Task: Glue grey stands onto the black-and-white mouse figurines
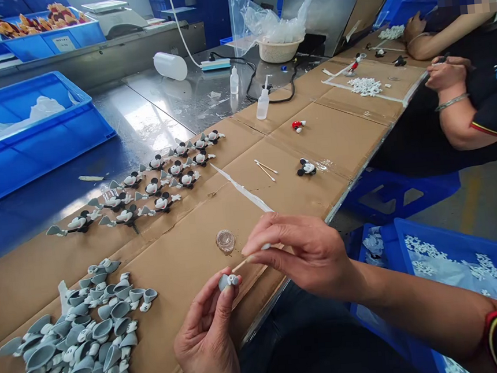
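Note:
My left hand (pixel 208 344) pinches a small grey toy part (pixel 227 281) between thumb and fingers at the near edge of the cardboard-covered table (pixel 335 138). My right hand (pixel 302 251) holds a thin cotton swab (pixel 254 254) whose tip touches that part. A small clear round dish (pixel 226 240) sits just behind both hands. A heap of several loose grey parts (pixel 79 340) lies at the lower left. Rows of assembled black-and-white mouse figures (pixel 153 189) stand further back.
One mouse figure (pixel 306 168) and two spare swabs (pixel 266 169) lie mid-table, with squeeze bottles (pixel 262 101) behind. Blue crates (pixel 30 136) sit at the left and lower right (pixel 465 272). Another person's arms (pixel 448 82) work at the right over white pieces (pixel 365 86).

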### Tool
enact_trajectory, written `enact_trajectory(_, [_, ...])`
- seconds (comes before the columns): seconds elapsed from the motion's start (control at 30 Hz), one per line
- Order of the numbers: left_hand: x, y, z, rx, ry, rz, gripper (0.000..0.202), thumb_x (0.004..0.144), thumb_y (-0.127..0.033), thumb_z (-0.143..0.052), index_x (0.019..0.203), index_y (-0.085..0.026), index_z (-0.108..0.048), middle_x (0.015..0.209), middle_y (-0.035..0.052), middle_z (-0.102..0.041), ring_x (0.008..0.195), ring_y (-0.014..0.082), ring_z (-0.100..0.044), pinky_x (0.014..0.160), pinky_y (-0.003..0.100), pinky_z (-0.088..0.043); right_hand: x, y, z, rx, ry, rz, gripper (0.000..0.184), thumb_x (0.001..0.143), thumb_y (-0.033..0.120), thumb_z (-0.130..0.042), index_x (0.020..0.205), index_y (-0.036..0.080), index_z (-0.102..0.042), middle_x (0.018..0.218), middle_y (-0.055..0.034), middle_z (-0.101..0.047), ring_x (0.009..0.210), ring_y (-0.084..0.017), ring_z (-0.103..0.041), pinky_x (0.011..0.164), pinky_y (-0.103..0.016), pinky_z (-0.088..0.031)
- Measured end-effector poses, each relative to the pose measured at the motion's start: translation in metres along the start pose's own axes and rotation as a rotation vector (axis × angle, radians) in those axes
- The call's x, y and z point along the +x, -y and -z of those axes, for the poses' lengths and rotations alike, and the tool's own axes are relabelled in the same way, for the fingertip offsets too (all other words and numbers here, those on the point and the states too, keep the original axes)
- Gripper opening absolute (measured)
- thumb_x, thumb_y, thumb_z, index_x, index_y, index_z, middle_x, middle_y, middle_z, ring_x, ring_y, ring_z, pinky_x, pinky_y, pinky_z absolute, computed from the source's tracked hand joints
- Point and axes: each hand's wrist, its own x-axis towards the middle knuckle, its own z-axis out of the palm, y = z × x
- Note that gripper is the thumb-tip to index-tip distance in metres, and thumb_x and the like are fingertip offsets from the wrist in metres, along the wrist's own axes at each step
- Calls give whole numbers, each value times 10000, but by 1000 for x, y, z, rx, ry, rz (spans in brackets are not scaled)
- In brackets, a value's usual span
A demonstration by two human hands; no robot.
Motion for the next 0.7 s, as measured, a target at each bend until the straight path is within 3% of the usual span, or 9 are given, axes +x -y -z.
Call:
enact_trajectory(0.13, [-1, -2, -2, -18, -28, 16, 332, 590, -285, -892, 874, -162, -771, 881, 95, -772, 753, 197, -740, 771, 240, -595, 4, -18, -6, -23, -72, -43, 65, 886, 105, -669, 898, 165, -690, 836, -23, -695, 800, -116, -647, 761, -226, -540])
enact_trajectory(0.3, [0, -4, -4, -21, -53, 15, 357, 536, -298, -914, 830, -151, -774, 860, 107, -771, 728, 215, -740, 736, 245, -603, 8, -36, -15, -85, -51, -64, 50, 902, 134, -656, 882, 159, -695, 830, -28, -699, 804, -132, -645, 773, -250, -533])
enact_trajectory(0.7, [1, -3, -3, -32, -40, 17, 335, 556, -298, -906, 832, -160, -775, 844, 95, -772, 720, 210, -740, 726, 247, -608, 6, -47, -21, -87, -3, -107, 70, 906, 155, -650, 859, 158, -702, 833, -22, -709, 809, -130, -647, 788, -240, -514])
